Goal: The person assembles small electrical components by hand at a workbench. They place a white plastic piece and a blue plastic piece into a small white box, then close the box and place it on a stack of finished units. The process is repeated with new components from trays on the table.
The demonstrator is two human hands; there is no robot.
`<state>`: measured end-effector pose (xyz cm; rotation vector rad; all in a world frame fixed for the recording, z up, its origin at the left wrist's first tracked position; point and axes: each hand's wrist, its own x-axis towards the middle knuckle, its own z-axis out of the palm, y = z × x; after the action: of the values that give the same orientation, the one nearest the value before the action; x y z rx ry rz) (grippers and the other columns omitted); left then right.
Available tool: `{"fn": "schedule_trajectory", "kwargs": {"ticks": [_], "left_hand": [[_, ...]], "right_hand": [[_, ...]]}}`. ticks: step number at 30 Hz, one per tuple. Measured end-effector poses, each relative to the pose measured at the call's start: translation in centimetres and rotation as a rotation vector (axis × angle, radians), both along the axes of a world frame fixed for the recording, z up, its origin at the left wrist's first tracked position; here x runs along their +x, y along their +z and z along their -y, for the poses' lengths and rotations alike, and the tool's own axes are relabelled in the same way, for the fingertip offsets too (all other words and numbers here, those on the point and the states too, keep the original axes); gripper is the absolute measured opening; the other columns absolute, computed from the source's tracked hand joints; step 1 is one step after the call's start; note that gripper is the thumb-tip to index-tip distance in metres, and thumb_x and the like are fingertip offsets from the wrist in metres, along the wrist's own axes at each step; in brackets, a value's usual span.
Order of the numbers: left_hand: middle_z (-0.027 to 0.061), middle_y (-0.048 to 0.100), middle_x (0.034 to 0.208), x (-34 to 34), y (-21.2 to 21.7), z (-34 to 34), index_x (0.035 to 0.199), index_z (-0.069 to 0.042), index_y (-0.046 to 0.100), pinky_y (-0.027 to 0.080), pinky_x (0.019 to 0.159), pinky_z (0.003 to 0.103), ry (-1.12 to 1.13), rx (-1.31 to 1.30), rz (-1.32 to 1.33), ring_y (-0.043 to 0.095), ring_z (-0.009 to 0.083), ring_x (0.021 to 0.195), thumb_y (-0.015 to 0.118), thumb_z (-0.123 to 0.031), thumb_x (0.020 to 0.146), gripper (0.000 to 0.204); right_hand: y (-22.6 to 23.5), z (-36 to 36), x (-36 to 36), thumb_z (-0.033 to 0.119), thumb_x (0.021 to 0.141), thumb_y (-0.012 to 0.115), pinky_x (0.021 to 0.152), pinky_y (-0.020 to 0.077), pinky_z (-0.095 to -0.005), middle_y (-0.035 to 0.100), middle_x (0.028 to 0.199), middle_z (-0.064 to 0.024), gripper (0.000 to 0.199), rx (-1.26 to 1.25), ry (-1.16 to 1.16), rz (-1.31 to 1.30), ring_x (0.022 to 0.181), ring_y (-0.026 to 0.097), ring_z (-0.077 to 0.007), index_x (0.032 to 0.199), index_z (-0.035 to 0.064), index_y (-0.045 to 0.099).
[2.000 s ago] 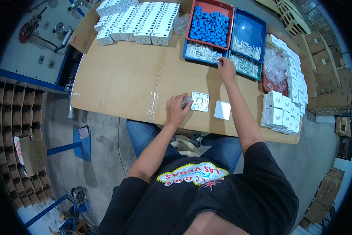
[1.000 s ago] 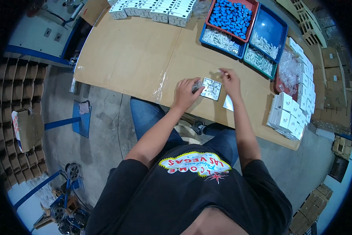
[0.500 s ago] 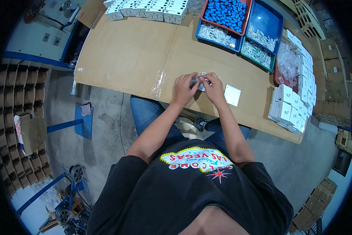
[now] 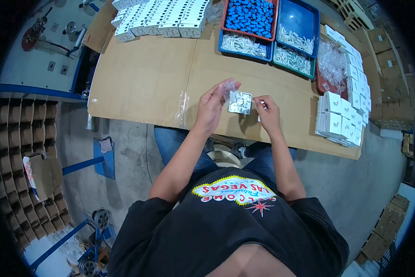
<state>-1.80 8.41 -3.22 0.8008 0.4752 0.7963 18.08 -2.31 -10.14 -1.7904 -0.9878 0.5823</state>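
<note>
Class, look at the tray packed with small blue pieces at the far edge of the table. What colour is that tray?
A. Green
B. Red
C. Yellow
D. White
B: the tray of blue pieces has a red rim, unlike the blue tray beside it.

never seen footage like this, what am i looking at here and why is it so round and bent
There is no machine here: a person works with two bare hands. The picture comes from a wide fisheye camera worn on the person's head, looking down, so straight edges bend near the rim, and you see their black shirt and forearms coming up from below.

The left hand holds a small clear plastic bag. A small white square plate sits between the hands; the right hand is at its right edge.

They work over a table covered in brown cardboard. At the far side are rows of white boxes, a red tray of blue parts and blue trays of small white parts. More white boxes are stacked on the right.
</note>
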Motion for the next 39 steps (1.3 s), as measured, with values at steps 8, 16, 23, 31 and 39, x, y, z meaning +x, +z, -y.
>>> {"fn": "schedule_trajectory", "kwargs": {"ticks": [8,16,23,31,39], "left_hand": [[0.0149,0.054,0.148,0.8,0.0,-0.6,0.147,-0.001,0.047,0.038,0.118,0.044,-0.103,-0.312,0.254,0.047,0.0314,0.141,0.045,-0.039,0.11,0.053],[0.0136,0.052,0.149,0.2,-1.6,-0.3,0.147,-0.002,0.045,0.041,0.117,0.045,-0.057,-0.433,0.188,0.046,0.0333,0.142,0.045,-0.04,0.11,0.053],[0.012,0.057,0.145,-2.7,-11.7,-1.6,0.144,-0.003,0.05,0.041,0.117,0.047,-0.199,-0.604,0.206,0.053,0.0318,0.136,0.048,-0.034,0.109,0.046],[0.0068,0.075,0.112,-6.2,-17.7,-1.8,0.135,-0.003,0.06,0.043,0.114,0.056,-0.464,-0.632,0.339,0.07,0.0289,0.108,0.055,-0.027,0.107,0.037],[-0.0026,0.067,0.084,-6.4,-17.5,-2.4,0.105,-0.011,0.065,0.044,0.112,0.052,-0.584,-0.54,0.289,0.066,0.0158,0.077,0.073,-0.025,0.095,0.019]], "right_hand": [[-1.0,0.5,0.7,0.013,0.097,0.067,0.073,0.0496,-0.0287,0.069,0.099,-0.0067,0.013,0.017,-0.028,-0.006,0.082,0.062,-0.0154,0.1,0.0025,0.075],[-1.6,0.8,1.2,0.015,0.097,0.067,0.071,0.0503,-0.0287,0.07,0.098,-0.0074,0.015,-0.017,-0.049,-0.051,0.076,0.063,-0.0153,0.1,0.0024,0.075],[-2.4,0.1,4.2,0.015,0.097,0.067,0.072,0.0513,-0.0301,0.071,0.096,-0.009,0.016,-0.005,-0.066,-0.031,0.08,0.066,-0.0174,0.101,0.0018,0.074],[-2.6,-4.2,16.1,0.022,0.094,0.071,0.073,0.0539,-0.0334,0.074,0.091,-0.0129,0.021,-0.029,-0.231,0.138,0.08,0.071,-0.0222,0.101,0.0031,0.074],[0.1,-11.3,25.4,0.023,0.096,0.066,0.08,0.0557,-0.0431,0.075,0.1,-0.0175,0.021,-0.059,-0.415,0.521,0.09,0.072,-0.0353,0.103,0.0055,0.074]]}}
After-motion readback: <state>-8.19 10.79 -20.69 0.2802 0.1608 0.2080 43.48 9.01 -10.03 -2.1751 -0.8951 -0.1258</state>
